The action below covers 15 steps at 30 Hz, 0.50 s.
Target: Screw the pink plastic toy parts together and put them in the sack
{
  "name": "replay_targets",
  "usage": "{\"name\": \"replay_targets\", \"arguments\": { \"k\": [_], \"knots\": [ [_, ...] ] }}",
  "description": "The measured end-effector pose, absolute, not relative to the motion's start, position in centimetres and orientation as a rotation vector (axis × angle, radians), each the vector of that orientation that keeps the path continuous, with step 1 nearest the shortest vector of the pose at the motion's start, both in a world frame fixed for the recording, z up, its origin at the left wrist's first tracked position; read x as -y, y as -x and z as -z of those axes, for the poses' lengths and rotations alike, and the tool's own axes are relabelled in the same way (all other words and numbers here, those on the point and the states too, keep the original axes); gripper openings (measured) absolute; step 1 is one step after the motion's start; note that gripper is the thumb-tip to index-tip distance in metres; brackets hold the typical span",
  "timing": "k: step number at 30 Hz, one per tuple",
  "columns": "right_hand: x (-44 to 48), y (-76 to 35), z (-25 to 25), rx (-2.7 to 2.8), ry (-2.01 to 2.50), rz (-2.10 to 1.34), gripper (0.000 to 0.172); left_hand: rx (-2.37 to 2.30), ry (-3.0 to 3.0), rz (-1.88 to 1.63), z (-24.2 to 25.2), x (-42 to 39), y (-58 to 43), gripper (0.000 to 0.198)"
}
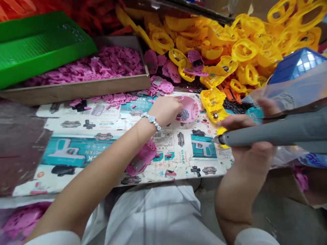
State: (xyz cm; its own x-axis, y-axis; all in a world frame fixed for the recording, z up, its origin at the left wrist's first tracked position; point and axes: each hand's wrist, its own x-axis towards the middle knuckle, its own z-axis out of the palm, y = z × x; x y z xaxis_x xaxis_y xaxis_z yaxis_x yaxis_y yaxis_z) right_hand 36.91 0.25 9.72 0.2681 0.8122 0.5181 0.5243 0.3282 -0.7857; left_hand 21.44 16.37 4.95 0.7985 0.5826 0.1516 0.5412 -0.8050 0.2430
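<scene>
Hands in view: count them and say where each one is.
2. The left hand is at the pink dish holding screws; the right hand grips a grey screwdriver. No other hands show.

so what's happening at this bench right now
A person works at a bench covered in printed toy packaging. Their left hand reaches into a pink dish of small screws; whether it grips one is hidden. Their right hand holds a grey electric screwdriver, its tip by a yellow part. A pink shell lies nearby.
</scene>
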Motion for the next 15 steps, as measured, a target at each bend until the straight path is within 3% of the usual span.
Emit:
{"name": "replay_targets", "arguments": {
  "k": [3, 6, 10, 15],
  "knots": [
    [-1.4, -34.8, -10.5, 1.238, 1.164, -0.448, 0.032, -0.909, -2.679, -0.532, -4.9, -15.1, -19.6, 0.025],
    [-1.0, -32.3, -10.2, 1.304, 1.212, -0.534, 0.032, -0.88, -2.448, -0.747, -5.1, -11.8, -16.4, 0.019],
    [-0.3, -29.2, -9.3, 1.267, 1.1, -0.714, 0.028, -0.878, -2.165, -0.77, -4.3, -6.0, -11.9, 0.016],
    [0.3, -26.0, -11.6, 1.345, 1.053, -0.859, 0.02, -0.661, -2.232, -0.836, -1.6, -2.0, -8.8, 0.02]
  ]
}}
